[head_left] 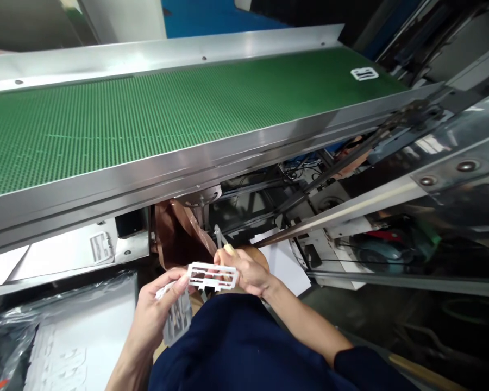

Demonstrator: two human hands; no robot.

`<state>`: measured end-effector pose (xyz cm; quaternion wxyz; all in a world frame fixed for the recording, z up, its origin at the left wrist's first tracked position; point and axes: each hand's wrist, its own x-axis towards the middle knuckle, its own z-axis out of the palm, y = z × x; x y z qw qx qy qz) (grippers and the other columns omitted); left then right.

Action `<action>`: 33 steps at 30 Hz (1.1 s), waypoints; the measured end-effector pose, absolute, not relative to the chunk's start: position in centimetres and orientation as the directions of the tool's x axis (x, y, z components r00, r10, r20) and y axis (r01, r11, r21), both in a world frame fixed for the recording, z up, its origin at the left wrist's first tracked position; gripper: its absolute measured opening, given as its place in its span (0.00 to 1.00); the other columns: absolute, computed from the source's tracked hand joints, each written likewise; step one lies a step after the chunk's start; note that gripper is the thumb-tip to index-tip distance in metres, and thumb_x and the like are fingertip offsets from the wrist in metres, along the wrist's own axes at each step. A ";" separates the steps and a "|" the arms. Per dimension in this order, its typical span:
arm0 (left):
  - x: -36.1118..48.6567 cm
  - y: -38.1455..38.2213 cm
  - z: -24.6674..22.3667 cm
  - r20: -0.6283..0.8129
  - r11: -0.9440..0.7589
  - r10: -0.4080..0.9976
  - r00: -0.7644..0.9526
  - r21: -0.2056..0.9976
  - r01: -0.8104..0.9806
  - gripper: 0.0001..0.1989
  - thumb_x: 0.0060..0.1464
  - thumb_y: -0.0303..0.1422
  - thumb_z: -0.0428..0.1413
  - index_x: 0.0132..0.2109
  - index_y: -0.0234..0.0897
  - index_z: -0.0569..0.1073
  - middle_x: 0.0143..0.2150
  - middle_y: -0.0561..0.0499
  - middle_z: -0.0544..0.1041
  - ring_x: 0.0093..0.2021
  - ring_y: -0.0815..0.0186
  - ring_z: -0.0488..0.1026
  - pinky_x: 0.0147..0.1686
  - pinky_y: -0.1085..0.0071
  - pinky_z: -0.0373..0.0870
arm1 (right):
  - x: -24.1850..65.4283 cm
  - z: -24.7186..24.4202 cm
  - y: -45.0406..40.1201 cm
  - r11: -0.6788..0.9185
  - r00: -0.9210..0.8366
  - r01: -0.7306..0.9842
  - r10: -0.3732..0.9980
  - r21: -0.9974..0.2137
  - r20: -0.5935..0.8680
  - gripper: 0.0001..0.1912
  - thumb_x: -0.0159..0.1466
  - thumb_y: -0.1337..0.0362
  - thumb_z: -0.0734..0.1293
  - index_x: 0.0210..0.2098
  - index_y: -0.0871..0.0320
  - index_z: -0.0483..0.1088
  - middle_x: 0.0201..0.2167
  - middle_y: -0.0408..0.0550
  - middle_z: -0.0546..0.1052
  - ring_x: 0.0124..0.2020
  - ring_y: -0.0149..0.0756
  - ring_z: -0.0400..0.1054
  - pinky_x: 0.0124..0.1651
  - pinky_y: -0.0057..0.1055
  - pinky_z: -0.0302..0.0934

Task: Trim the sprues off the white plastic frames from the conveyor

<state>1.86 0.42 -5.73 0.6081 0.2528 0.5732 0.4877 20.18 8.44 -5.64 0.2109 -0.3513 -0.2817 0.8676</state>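
Note:
My left hand (158, 304) is closed, pinching one end of a white plastic frame (213, 276) with long slots between thumb and fingers. Below those fingers hangs another pale slotted plastic piece (178, 315), apparently in the same hand. My right hand (246, 271) is closed behind the frame's other end. Out of its fingers sticks a slim, pale tool (219, 234), with something yellowish (230, 250) beside it. What kind of tool it is cannot be made out, and the frame partly hides the right fingertips.
A green conveyor belt (158, 114) with metal side rails runs across in front. One white slotted part (364, 74) lies at its far right. A brown plastic bag (179, 233) hangs below. At lower left is a plastic-lined box (85, 326); metal machine bars (370, 203) stand at right.

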 end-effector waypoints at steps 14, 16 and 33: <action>0.2 -0.2 -6.1 -0.344 0.340 0.937 -0.057 0.938 -0.072 0.10 0.54 0.36 0.56 0.42 0.39 0.75 0.41 0.49 0.75 0.42 0.62 0.70 0.42 0.71 0.64 | 18.8 -5.1 5.5 -0.267 -0.645 0.215 0.683 -0.939 -0.342 0.23 0.47 0.57 0.74 0.36 0.58 0.62 0.33 0.43 0.71 0.32 0.30 0.66 0.37 0.30 0.61; 0.5 -0.6 -6.1 -0.440 0.429 0.894 -0.080 0.895 -0.125 0.12 0.53 0.38 0.57 0.42 0.37 0.74 0.35 0.49 0.75 0.37 0.64 0.70 0.38 0.72 0.64 | 18.8 -5.0 5.3 -0.028 -0.560 0.372 0.791 -0.928 -0.248 0.24 0.47 0.56 0.73 0.39 0.57 0.62 0.34 0.43 0.70 0.34 0.31 0.65 0.39 0.30 0.61; 1.1 -1.3 -7.6 -0.712 0.606 0.701 -0.043 0.627 -0.489 0.12 0.45 0.38 0.62 0.31 0.34 0.70 0.22 0.52 0.73 0.17 0.69 0.67 0.16 0.78 0.61 | 20.3 -6.0 7.7 -0.462 -0.493 -0.011 0.774 -0.887 -0.397 0.13 0.52 0.64 0.69 0.34 0.60 0.62 0.26 0.43 0.71 0.25 0.27 0.65 0.30 0.27 0.62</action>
